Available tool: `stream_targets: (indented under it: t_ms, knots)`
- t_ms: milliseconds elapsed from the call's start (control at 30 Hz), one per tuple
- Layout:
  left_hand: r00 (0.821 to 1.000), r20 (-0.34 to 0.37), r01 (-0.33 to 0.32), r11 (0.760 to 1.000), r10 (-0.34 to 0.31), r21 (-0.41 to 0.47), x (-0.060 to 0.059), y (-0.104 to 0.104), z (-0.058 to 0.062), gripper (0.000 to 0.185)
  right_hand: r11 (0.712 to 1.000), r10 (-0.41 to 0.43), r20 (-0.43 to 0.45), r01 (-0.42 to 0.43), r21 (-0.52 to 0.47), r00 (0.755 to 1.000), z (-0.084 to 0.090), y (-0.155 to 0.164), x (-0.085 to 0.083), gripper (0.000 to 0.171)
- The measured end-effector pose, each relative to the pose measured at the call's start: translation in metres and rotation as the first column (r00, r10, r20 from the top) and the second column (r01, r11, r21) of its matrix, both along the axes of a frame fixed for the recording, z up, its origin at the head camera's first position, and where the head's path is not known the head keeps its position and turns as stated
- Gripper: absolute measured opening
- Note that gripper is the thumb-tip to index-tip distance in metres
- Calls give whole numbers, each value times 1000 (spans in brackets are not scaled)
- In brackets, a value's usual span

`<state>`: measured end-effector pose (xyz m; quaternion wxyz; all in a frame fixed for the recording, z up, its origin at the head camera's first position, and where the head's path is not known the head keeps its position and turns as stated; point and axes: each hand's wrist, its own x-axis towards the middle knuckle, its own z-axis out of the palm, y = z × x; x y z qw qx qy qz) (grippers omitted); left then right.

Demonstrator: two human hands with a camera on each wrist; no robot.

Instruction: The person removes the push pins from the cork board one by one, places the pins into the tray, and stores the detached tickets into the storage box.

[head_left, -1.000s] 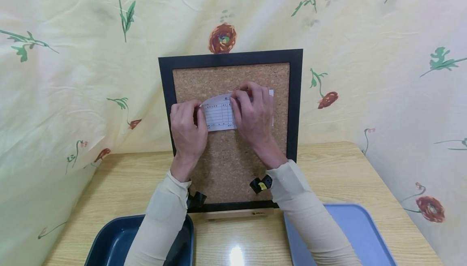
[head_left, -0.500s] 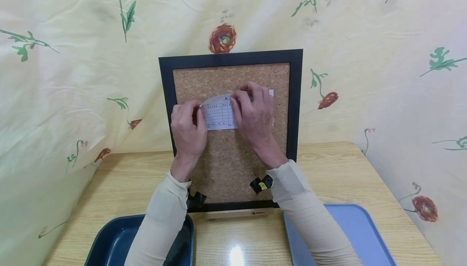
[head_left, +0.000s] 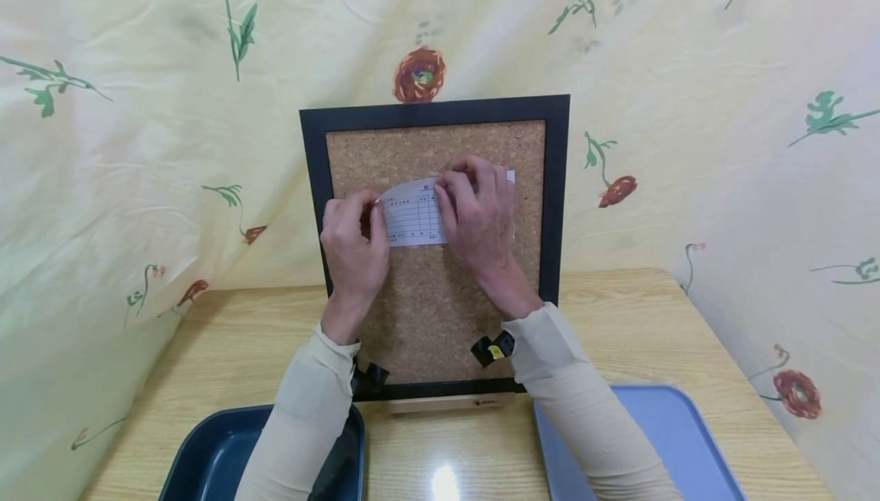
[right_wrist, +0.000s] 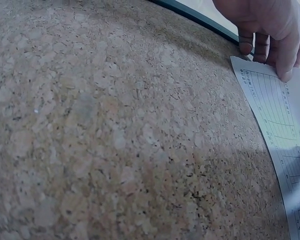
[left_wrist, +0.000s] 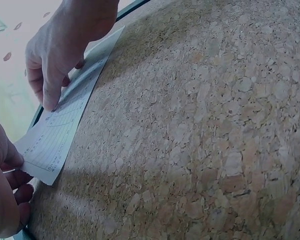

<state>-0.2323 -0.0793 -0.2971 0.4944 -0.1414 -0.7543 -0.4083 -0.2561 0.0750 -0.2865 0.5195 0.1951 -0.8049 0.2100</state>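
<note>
A white printed form slip [head_left: 412,220] with ruled lines lies across the upper half of a black-framed cork board [head_left: 440,302]. At its left edge my left hand [head_left: 354,253] pinches the paper between thumb and fingers, and that end curves off the cork. My right hand [head_left: 481,218] has its fingers bent at the slip's upper edge, the thumb on its printed face; it hides the slip's right half apart from a strip at the far edge. In the left wrist view, the right thumb [left_wrist: 51,97] lies on the paper.
The board stands upright on a wooden table [head_left: 619,333], a pale wooden bar [head_left: 450,403] at its foot. A dark blue tray [head_left: 206,455] is at the front left, a light blue tray [head_left: 667,440] at the front right. A flowered cloth [head_left: 687,104] hangs behind.
The lower left corner of the slip has lifted slightly along with a tiny shift of the left hand. The right hand stays in place.
</note>
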Motion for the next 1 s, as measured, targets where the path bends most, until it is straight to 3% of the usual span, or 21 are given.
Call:
stream_targets:
  t_ms: [1000]
  knots:
    - [1000, 15, 23, 999, -23, 33, 4, -2, 1, 14, 993, 100, -8, -101, -58, 995, 1, 3, 7, 20]
